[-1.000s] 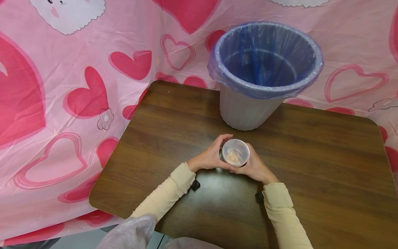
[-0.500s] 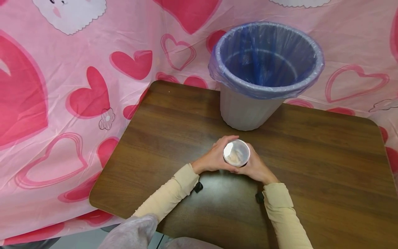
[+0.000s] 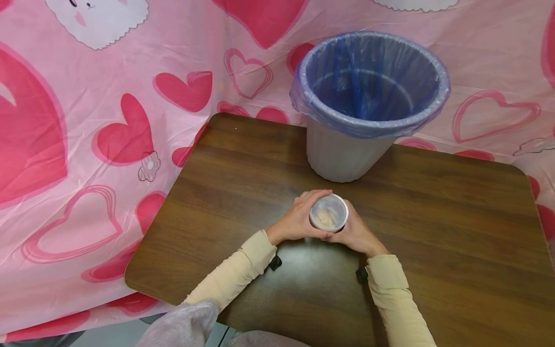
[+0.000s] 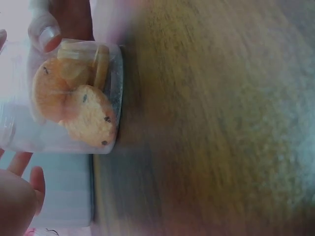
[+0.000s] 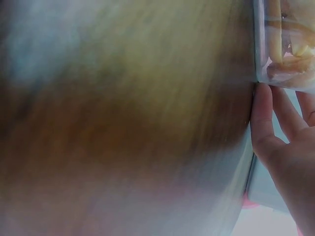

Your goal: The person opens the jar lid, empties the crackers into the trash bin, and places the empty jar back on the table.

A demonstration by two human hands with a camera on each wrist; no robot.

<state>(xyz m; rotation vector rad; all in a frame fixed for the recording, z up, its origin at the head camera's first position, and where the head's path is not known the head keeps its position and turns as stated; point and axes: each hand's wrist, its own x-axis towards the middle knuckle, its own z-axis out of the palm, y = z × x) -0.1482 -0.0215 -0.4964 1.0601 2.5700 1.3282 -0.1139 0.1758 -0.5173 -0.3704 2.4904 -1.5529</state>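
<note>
Both hands hold a clear round plastic jar (image 3: 328, 213) upright over the table in the middle of the head view. My left hand (image 3: 300, 220) curves round its upper left side, with fingers at the lid end in the left wrist view. From the right, my right hand (image 3: 356, 230) grips the jar's body; its fingers (image 5: 263, 110) show behind the base in the right wrist view. Several round cookies (image 4: 93, 118) with dark bits lie inside, seen through the wall. The palm sides of both hands are hidden in the head view.
A white bin (image 3: 342, 159) lined with a blue plastic bag (image 3: 373, 118) stands at the back of the brown wooden table (image 3: 455, 231). Pink heart-print cloth (image 3: 182, 38) hangs behind the table and along its left side.
My left hand has shifted slightly right and turned round the jar's top, its fingers closer about the rim. The glare on the lid came and went. My right hand stays nearly still.
</note>
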